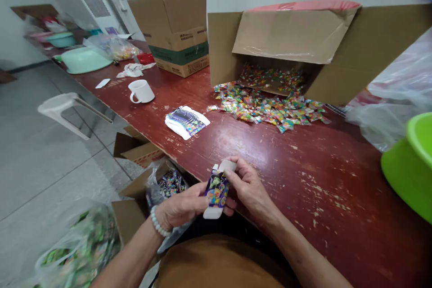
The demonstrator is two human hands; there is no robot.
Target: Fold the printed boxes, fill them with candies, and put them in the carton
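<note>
A small purple printed candy box (217,190) with white flaps is between my hands, just over the table's front edge. My left hand (189,204), a beaded bracelet at its wrist, grips the box body from the left side. At the upper end, my right hand (248,182) pinches a white flap between thumb and fingers. The lower flap hangs open; the inside of the box is hidden. Ahead on the red table (256,157) lies a fanned stack of flat printed boxes (187,121). Small wrapped candies (263,105) spill from a tipped cardboard carton (286,38).
A white mug (141,92) and a closed-sided carton (178,38) stand at the back left. To the right is a green plastic basin (410,166). Below the table edge, an open carton (130,216) holds a bag of filled boxes (170,184). A white stool (64,104) stands left.
</note>
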